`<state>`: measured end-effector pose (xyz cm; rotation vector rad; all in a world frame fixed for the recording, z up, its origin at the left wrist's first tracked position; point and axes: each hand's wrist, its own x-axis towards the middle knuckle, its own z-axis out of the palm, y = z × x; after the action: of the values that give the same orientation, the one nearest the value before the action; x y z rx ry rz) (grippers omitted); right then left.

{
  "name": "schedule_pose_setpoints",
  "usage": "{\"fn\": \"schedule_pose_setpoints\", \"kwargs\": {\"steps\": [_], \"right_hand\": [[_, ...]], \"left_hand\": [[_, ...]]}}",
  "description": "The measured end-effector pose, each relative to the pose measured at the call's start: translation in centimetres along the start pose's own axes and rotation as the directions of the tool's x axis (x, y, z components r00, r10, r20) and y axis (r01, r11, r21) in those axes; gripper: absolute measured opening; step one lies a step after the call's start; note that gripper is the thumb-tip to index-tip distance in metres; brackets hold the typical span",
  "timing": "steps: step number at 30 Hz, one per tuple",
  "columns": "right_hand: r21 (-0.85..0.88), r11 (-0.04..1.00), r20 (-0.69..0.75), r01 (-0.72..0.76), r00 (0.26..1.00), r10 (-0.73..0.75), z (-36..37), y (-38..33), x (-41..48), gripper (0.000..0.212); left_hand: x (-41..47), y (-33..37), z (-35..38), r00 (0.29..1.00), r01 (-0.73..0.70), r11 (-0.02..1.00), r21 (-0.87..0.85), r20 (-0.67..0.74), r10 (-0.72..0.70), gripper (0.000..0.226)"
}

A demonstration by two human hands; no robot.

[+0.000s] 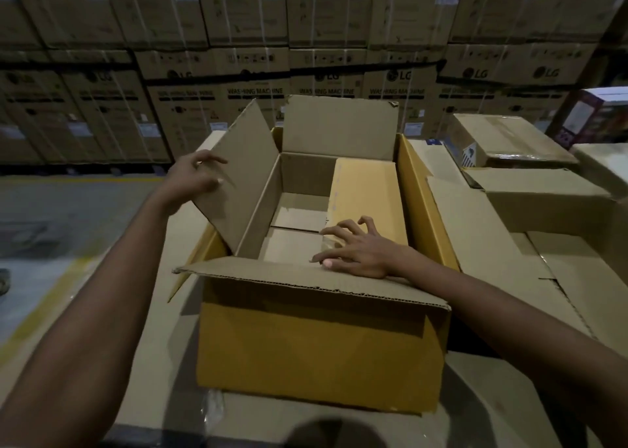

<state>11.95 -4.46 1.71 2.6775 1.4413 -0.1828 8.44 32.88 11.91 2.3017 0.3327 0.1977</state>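
A brown cardboard box (316, 349) stands open in front of me on a surface of flattened cardboard (492, 243). My left hand (193, 175) touches the outer face of the raised left flap (244, 172) with spread fingers. My right hand (356, 247) reaches into the box over the near flap (306, 277), its curled fingers resting on a yellowish inner box (370, 192) that lies along the right side. The far flap (339, 128) stands upright. The box's left half shows a bare cardboard bottom.
Stacked washing machine cartons (258, 84) form a wall behind. Smaller taped boxes (503, 141) sit at the right, with a colourful printed box (591, 118) beyond. A grey floor with yellow lines (51, 298) lies at the left.
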Motion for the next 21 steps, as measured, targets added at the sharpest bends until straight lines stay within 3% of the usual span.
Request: {"fn": "schedule_pose_setpoints", "kwargs": {"steps": [3, 6, 8, 10, 12, 15, 18, 21], "right_hand": [[-0.047, 0.999, 0.012, 0.019, 1.0, -0.019, -0.2, -0.2, 0.5, 0.053], [-0.044, 0.999, -0.072, -0.006, 0.997, 0.003, -1.6, 0.1, -0.2, 0.054], [-0.016, 0.995, -0.184, -0.094, 0.979, 0.089, -3.2, 1.0, -1.6, 0.061], [0.081, 0.978, -0.332, -0.19, 0.92, 0.207, -4.4, 2.0, -4.1, 0.064], [0.269, 0.932, -0.491, -0.241, 0.799, 0.348, -4.7, 3.0, -7.2, 0.056], [0.501, 0.83, -0.653, -0.245, 0.523, 0.548, -3.6, 4.7, -12.0, 0.031], [0.647, 0.708, -0.635, -0.283, 0.314, 0.706, -1.1, 6.1, -15.6, 0.02], [0.756, 0.599, -0.569, -0.265, 0.187, 0.801, 1.0, 5.9, -16.9, 0.028]], "left_hand": [[-0.5, 0.3, 0.5, 0.995, -0.034, 0.997, -0.073, -0.092, 0.028, 0.043], [-0.8, 1.7, 1.1, 0.981, -0.057, 0.98, 0.192, -0.174, 0.091, 0.038], [-1.1, 2.7, 1.6, 0.963, -0.076, 0.92, 0.384, -0.212, 0.168, 0.039], [-1.8, 3.7, 1.8, 0.945, -0.163, 0.876, 0.454, -0.184, 0.271, 0.041], [-2.2, 4.0, 1.8, 0.93, -0.246, 0.861, 0.445, -0.141, 0.338, 0.042], [-2.8, 4.1, 1.9, 0.894, -0.324, 0.823, 0.466, -0.134, 0.428, 0.041], [-2.7, 3.1, 1.9, 0.884, -0.306, 0.806, 0.506, -0.163, 0.438, 0.034], [-2.6, 1.4, 2.2, 0.927, -0.23, 0.926, 0.301, -0.224, 0.303, 0.028]]}}
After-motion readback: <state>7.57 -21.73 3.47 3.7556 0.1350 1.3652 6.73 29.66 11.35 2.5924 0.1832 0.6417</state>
